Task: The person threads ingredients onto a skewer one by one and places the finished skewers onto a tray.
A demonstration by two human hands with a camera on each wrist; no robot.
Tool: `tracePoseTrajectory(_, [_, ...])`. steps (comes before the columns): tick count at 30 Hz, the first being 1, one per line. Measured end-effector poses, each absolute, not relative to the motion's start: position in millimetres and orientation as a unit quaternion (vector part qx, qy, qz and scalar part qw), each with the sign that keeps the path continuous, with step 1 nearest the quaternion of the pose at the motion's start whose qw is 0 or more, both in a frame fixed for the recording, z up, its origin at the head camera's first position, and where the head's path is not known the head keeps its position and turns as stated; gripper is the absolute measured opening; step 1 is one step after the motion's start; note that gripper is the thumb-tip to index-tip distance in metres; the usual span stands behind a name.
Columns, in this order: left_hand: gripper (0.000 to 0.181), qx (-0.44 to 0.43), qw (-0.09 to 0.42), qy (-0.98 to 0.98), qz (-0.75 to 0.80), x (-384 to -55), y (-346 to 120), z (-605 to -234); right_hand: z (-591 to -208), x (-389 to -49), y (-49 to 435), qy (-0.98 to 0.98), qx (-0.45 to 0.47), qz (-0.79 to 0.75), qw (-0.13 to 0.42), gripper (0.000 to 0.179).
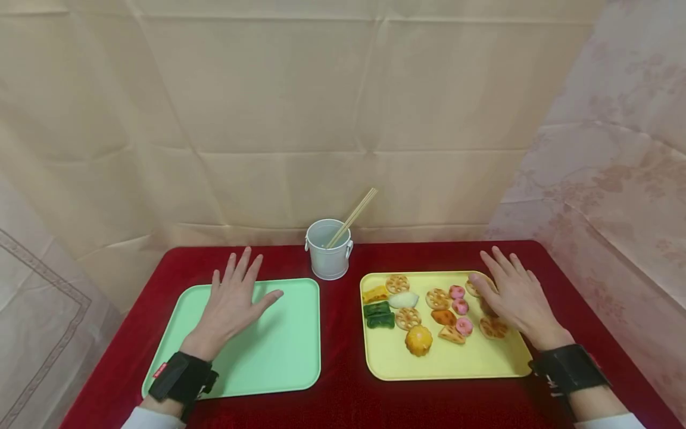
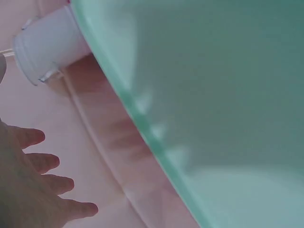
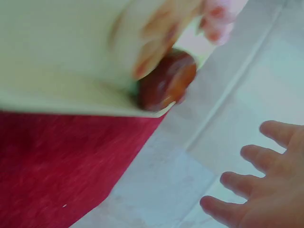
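Head view: we are holding our left hand [image 1: 230, 310] over the green tray [image 1: 289, 339], lower left, and our right hand [image 1: 517, 298] over the yellow tray [image 1: 461, 360], lower right, all fingers spread. Both trays are lying with long axes running left to right; food pieces [image 1: 418, 340] are resting on the yellow one.

The left hand [image 1: 231, 308] and right hand [image 1: 515, 298] extend forward, backs up, fingers [image 1: 243, 266] spread.

No readable text. Head view: red tag [image 1: 160, 370] on black left wristband [image 1: 184, 376], 8 o'clock, too small; white marks [image 1: 554, 386] on right wristband [image 1: 573, 364], 4 o'clock, illegible.
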State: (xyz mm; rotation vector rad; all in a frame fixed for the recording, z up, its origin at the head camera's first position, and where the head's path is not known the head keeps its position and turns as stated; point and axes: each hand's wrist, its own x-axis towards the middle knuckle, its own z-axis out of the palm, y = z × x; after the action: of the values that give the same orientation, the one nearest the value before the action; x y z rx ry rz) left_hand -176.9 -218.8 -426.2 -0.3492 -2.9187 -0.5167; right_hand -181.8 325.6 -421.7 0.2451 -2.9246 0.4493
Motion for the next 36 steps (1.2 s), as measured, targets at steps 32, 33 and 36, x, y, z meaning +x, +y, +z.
tracePoseTrajectory(32, [0.032,-0.170,0.249,-0.872,-0.386,-212.9,-108.8,-394.0,-412.7,-175.6,239.5,-0.968,0.127,0.197,0.093,0.075])
tracePoseTrajectory(33, [0.029,-0.174,0.255,-0.869,-0.387,-213.8,-108.3,-394.1,-412.7,-175.7,238.7,-0.967,0.127,0.200,0.093,0.075])
tracePoseTrajectory(36, [0.024,-0.176,0.268,-0.866,-0.383,-216.1,-107.3,-394.1,-413.1,-176.0,237.0,-0.966,0.127,0.204,0.096,0.075])
